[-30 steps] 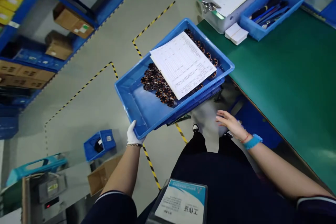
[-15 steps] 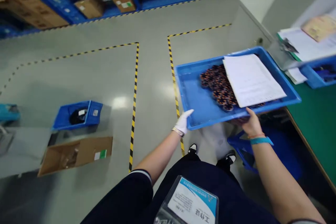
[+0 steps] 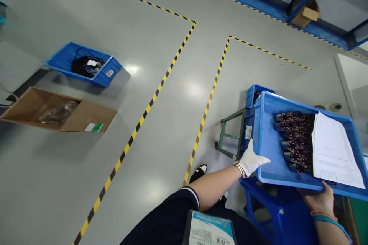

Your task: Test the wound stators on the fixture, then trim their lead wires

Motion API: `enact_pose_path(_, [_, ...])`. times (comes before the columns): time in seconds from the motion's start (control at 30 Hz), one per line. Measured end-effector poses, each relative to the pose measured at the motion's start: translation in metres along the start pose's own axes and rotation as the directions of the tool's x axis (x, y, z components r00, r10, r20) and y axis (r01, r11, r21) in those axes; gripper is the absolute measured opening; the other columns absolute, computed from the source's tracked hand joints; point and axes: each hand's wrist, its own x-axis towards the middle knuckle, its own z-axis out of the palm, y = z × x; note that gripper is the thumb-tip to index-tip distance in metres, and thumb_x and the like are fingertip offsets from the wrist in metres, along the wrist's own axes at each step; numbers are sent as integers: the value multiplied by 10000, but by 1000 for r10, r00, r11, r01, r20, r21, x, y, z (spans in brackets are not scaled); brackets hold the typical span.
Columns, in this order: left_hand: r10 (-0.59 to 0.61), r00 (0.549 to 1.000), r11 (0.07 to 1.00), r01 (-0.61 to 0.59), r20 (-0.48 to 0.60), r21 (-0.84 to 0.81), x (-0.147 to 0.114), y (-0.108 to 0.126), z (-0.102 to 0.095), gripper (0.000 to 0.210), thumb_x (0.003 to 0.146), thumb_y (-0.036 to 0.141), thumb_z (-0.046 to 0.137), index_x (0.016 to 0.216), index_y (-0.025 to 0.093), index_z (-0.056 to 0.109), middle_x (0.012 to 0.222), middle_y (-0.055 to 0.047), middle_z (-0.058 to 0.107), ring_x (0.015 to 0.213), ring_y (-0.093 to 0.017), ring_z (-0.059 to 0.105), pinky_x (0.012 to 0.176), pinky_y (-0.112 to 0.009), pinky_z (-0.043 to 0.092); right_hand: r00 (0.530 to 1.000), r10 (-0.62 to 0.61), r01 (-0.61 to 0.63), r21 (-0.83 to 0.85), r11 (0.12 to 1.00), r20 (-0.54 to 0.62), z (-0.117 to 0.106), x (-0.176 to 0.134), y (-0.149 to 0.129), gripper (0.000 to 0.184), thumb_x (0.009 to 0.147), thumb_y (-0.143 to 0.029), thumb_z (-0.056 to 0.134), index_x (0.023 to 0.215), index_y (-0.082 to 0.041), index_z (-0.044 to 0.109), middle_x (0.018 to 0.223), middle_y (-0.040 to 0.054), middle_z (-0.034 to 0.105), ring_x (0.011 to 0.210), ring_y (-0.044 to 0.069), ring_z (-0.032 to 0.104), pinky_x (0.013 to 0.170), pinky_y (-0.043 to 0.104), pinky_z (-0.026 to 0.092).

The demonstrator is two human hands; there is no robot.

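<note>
Both hands hold up a shallow blue plastic tray (image 3: 271, 138) at the right of the view. My left hand (image 3: 250, 159), in a white glove, grips the tray's left edge with the thumb over the rim. Bare, my right hand (image 3: 322, 199) grasps the near side, its thumb on the rim and the fingers hidden underneath. Inside the tray, several small dark cylindrical parts with copper-coloured windings (image 3: 299, 138) lie packed together. White paper sheets with writing (image 3: 335, 149) rest on the right part of them.
A blue plastic stool (image 3: 276, 210) stands below the tray. Beyond my left hand are a green metal stand (image 3: 232, 134) and stacked blue bins (image 3: 251, 97). A blue bin (image 3: 83, 65) and an open cardboard box (image 3: 57, 111) sit at left. Blue shelving (image 3: 258, 5) lines the far wall.
My view has turned, and the tray with both hands now appears farther right and lower. The stand and stacked bins beside the tray have come into view. Both hands still hold the tray.
</note>
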Motion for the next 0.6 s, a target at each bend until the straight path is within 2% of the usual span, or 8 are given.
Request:
enact_pose_path(0.13, [46,999,996,-45,-13,79,-4,8,2,1112,418,174,832,1371,187,259,1245,-150,512,1086,-262,532,995,-425,355,996,69,-70,-4,998,-47,3,0,-3,213,674,-425,500,842,-390,627,1117,37,593,1079,255,533,728,498,493])
enact_pose_path(0.27, [75,997,996,-76,23,36,-17,17,7,1001,495,123,785,1359,221,289,1246,-116,527,1072,-238,546,979,-382,386,986,162,-158,97,983,-43,5,-7,-7,164,687,-373,477,793,-316,588,837,-17,661,791,222,639,648,434,547])
enact_pose_path(0.33, [46,999,998,-46,12,51,-25,18,10,942,557,134,750,1363,240,275,1256,-98,525,1073,-235,549,965,-378,402,980,196,-197,121,973,23,7,-11,-8,139,703,-354,472,791,-290,559,745,-52,654,705,185,636,640,372,553])
enact_pose_path(0.43, [-27,999,983,35,-46,181,-30,15,9,787,631,180,707,1327,253,344,1230,-72,553,1073,-220,552,967,-360,404,982,189,-185,204,961,1,9,-7,-5,158,692,-366,520,771,-232,549,684,-28,649,622,177,621,611,335,544])
enact_pose_path(0.53, [-72,991,939,106,-114,326,-23,12,5,613,652,222,690,1226,219,477,1099,-54,633,995,-206,592,945,-353,421,981,194,-182,268,946,-19,9,5,-2,217,689,-395,536,748,-187,550,638,14,637,560,180,603,577,329,531])
enact_pose_path(0.6, [-102,977,915,166,-190,367,-16,12,4,511,632,215,696,1123,198,552,981,-28,672,910,-189,620,900,-340,450,983,183,-173,293,940,-8,6,11,0,250,692,-413,543,758,-171,557,641,29,635,545,176,597,562,318,523])
